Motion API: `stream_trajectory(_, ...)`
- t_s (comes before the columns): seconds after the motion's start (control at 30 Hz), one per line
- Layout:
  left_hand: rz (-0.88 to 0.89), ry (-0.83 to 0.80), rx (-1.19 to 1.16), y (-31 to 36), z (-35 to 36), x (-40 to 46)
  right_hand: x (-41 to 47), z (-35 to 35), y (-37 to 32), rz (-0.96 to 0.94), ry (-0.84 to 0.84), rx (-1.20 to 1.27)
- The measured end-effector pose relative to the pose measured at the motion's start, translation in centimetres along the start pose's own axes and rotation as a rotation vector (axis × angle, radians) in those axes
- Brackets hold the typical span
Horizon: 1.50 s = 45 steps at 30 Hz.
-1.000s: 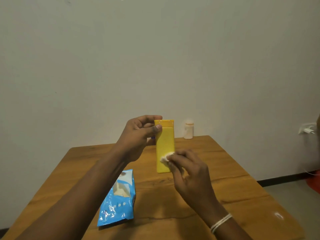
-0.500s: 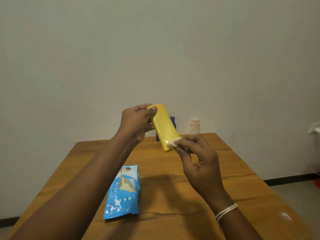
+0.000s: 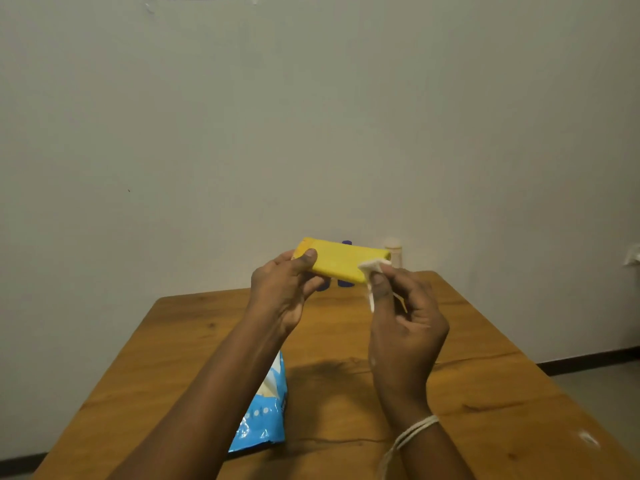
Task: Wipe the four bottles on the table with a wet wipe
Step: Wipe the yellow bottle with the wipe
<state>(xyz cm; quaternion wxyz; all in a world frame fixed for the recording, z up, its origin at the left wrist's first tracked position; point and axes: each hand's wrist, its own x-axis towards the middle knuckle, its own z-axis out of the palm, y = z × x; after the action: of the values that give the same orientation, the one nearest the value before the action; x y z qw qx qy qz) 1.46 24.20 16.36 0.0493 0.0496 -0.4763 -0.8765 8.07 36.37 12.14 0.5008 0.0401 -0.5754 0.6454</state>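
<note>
A flat yellow bottle [image 3: 341,259] lies nearly horizontal in the air above the far end of the wooden table [image 3: 485,393]. My left hand [image 3: 285,292] grips its cap end, thumb on top. My right hand [image 3: 405,323] pinches a crumpled white wet wipe [image 3: 374,268] against the bottle's bottom end. Behind the yellow bottle a dark blue bottle [image 3: 346,282] is mostly hidden. A small pale bottle [image 3: 394,252] stands at the table's far edge by the wall.
A blue wet-wipe pack [image 3: 266,414] lies on the table under my left forearm, its flap open. The wall runs right behind the table's far edge. A white plug socket [image 3: 632,256] sits on the wall at the right.
The yellow bottle has swung from upright to nearly level and risen. My right hand with the wipe has slid from the bottle's face to its bottom end.
</note>
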Motion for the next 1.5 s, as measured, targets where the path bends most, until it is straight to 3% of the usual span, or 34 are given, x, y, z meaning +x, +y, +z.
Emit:
stream_trajectory(0.13, 0.085, -0.044, 0.087, 0.7, -0.6, -0.1, 3.2, -0.5, 0.6, 0.239, -0.025, 0.131)
stream_trajectory(0.33, 0.217, -0.052, 0.255, 1.4, -1.6, 0.1, 1.2, -2.1, 2.2, 0.353, -0.296, -0.085)
stream_trajectory(0.5, 0.236, -0.121, 0.435, 0.6, -1.6, -0.9, 3.4, -2.2, 2.9, 0.321, -0.43, -0.3)
stream_trajectory(0.67, 0.303, -0.342, 0.748, -0.4, -0.8, -2.1, 5.5, 0.1, 1.4, 0.223, -0.509, -0.242)
stream_trajectory(0.9, 0.279, -0.422, 0.516, 1.9, -2.3, -1.0, 4.4, -4.4, 2.1, 0.478, -0.75, -0.09)
stream_trajectory(0.97, 0.262, -0.458, 0.546, 1.4, -2.2, -1.2, 3.5, -4.9, 2.4, 0.542, -0.732, -0.029)
stream_trajectory(1.13, 0.243, -0.572, 0.632, -0.7, -0.5, -2.2, 3.7, -1.5, 0.8, 0.292, -0.67, -0.055)
stream_trajectory(1.23, 0.132, -0.571, 0.434, 0.3, 0.0, -2.2, 3.9, -0.8, -0.1, 0.107, -0.638, -0.11)
stream_trajectory(1.37, -0.015, -0.588, 0.162, 1.9, -1.0, -1.6, 1.3, -3.0, 1.0, -0.213, -0.744, -0.316)
stream_trajectory(1.5, -0.104, -0.612, 0.221, 1.1, -1.4, -1.3, 0.8, -3.4, 1.6, -0.235, -0.716, -0.347)
